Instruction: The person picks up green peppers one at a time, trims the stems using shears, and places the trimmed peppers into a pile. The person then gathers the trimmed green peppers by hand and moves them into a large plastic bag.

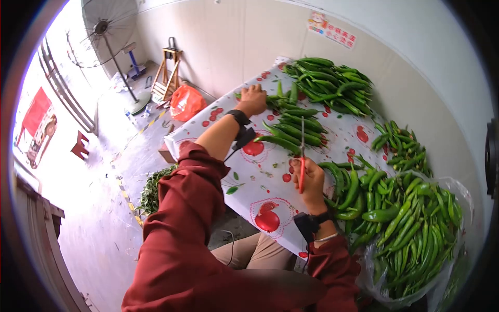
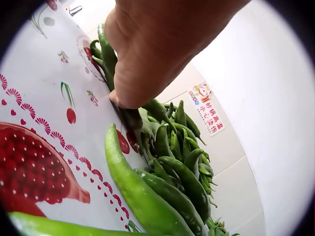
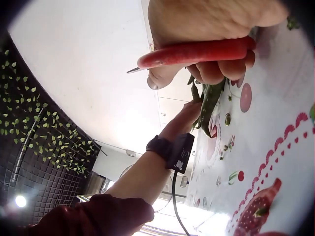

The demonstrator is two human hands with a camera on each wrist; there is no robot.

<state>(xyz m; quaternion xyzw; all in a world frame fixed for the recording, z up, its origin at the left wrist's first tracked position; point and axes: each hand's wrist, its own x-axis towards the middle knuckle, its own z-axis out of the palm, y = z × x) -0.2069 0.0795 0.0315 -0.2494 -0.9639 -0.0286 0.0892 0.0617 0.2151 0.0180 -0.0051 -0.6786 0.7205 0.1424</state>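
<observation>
- The left hand (image 1: 252, 101) is over the back left part of the white surface with red fruit printed on it (image 1: 241, 179). Its fingers bend down over a long, smooth, green pepper (image 2: 106, 55) that pokes out from under them. The fingertips are hidden, so I cannot tell if they pinch it or just touch it.
- To do this bit well, I think I should use a soft touch, so the pepper does not snap or roll off the edge close by.
- A row of shiny, long, green peppers (image 1: 299, 132) lies between the two hands. I would lift my arm high enough not to bump it.
- Next come the metal scissors with red handles (image 1: 302, 177). Their tips point up and away from me, near the row, so I would watch that they poke no pepper or finger.
- The right hand (image 1: 312, 186) has its fingers curled round the red handles and grips them.
- A big heap of dark green peppers (image 1: 335, 86) lies at the back, near the wall.
- On the far right, a see-through plastic bag (image 1: 466, 195) is full of thin green peppers (image 1: 416, 244).
</observation>
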